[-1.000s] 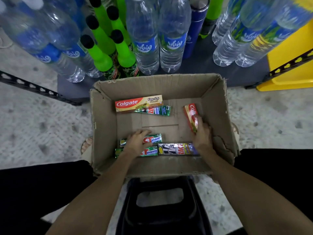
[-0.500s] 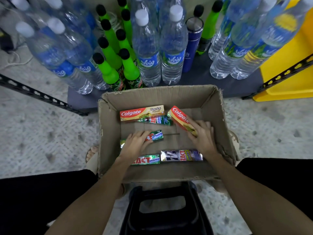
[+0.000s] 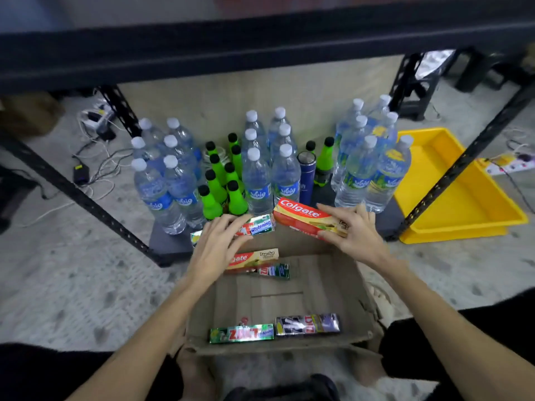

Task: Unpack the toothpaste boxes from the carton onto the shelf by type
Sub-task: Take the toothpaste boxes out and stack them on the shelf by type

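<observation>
Left hand (image 3: 215, 247) grips a green whitening box (image 3: 256, 226), fingers curled over its top face, box ends sticking out on both sides of the fingers. Right hand (image 3: 357, 234) grips a red Colgate box (image 3: 307, 219): thumb on top, fingers wrapped under its right end, long end of the box pointing left, away from the fingertips. Both boxes are held above the far edge of the carton (image 3: 350, 282), their inner ends just beside each other, near touching; cannot tell if they do.

In the carton, below the left palm: a second Colgate box (image 3: 256, 259), partly hidden by the hand, with a small green box (image 3: 278, 270) just beside it. At the near wall, well back from both hands: a green ZACT box (image 3: 241, 333) and a dark ZACT box (image 3: 307, 324), end to end.

Just beyond the fingertips on the low shelf (image 3: 166, 241): water bottles (image 3: 257, 180), green bottles (image 3: 212, 202), a blue flask (image 3: 306, 178). Yellow tray (image 3: 451, 198) well right of the right hand.
</observation>
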`<state>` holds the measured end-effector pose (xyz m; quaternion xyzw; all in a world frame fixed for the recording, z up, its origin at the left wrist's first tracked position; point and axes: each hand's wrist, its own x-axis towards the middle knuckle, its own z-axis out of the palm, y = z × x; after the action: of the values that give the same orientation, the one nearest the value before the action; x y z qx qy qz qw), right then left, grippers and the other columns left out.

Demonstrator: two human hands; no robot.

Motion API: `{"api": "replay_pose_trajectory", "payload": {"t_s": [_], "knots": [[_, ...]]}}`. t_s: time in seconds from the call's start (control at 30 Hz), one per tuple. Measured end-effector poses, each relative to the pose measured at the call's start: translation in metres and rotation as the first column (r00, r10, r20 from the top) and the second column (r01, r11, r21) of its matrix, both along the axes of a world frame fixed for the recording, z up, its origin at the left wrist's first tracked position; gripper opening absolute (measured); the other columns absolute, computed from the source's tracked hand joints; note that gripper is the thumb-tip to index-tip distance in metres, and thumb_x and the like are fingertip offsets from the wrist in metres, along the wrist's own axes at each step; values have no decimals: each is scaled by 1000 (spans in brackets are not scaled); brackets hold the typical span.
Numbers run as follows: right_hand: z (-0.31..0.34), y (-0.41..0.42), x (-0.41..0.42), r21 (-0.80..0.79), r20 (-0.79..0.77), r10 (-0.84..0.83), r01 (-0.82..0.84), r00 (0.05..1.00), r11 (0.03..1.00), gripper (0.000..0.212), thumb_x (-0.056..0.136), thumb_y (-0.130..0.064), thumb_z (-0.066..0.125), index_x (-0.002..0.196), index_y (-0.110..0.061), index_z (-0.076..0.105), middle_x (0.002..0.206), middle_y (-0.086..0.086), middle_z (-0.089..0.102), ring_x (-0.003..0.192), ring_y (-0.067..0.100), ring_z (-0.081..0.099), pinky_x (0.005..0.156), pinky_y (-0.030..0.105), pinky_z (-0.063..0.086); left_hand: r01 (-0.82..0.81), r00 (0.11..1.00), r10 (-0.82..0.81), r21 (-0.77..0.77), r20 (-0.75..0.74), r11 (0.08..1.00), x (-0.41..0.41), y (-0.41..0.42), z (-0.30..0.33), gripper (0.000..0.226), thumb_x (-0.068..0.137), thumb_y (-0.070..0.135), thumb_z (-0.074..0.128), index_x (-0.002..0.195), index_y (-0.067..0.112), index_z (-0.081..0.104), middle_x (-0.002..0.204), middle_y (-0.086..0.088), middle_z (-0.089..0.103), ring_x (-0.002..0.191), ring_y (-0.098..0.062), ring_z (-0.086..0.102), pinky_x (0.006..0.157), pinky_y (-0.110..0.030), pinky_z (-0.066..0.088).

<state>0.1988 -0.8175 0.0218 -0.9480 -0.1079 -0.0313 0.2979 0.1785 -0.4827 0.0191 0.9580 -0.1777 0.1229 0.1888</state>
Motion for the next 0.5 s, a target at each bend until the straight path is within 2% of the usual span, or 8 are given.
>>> {"api": "replay_pose_trajectory", "payload": {"t_s": [0.13, 0.27, 0.4, 0.5], "knots": [[84, -20, 5, 0, 82, 36, -36, 996, 999, 63, 79, -61, 70, 137, -57, 47, 106, -2, 46, 102, 18, 34, 91, 35, 32, 44, 981, -46, 14, 186, 999, -2, -1, 70, 46, 99, 45, 58, 139, 25, 57, 112, 5, 57, 99, -18, 55, 88, -28, 38], [173, -35, 5, -27, 164, 89, -85, 982, 996, 60, 76, -71, 61, 134, -63, 47, 111, -3, 54, 103, 15, 36, 89, 31, 32, 76, 937, -81, 28, 340, 997, 0, -8, 148, 47, 98, 43, 62, 140, 22, 58, 114, 5, 59, 99, -14, 53, 86, -25, 38], [250, -44, 3, 4, 253, 96, -100, 963, 995, 55, 76, -68, 63, 130, -65, 49, 101, -7, 47, 102, 21, 40, 97, 42, 42, 96, 881, -92, 16, 464, 995, 6, -20, 219, 48, 97, 46, 61, 140, 25, 58, 111, 7, 58, 96, -15, 53, 85, -29, 42], [297, -55, 6, -4, 270, 106, -109, 957, 994, 55, 74, -68, 66, 127, -67, 50, 104, -2, 47, 105, 18, 41, 100, 41, 43, 118, 845, -100, 0, 525, 993, 10, -27, 260, 48, 95, 46, 62, 139, 26, 59, 111, 7, 59, 96, -17, 55, 88, -32, 43]]}}
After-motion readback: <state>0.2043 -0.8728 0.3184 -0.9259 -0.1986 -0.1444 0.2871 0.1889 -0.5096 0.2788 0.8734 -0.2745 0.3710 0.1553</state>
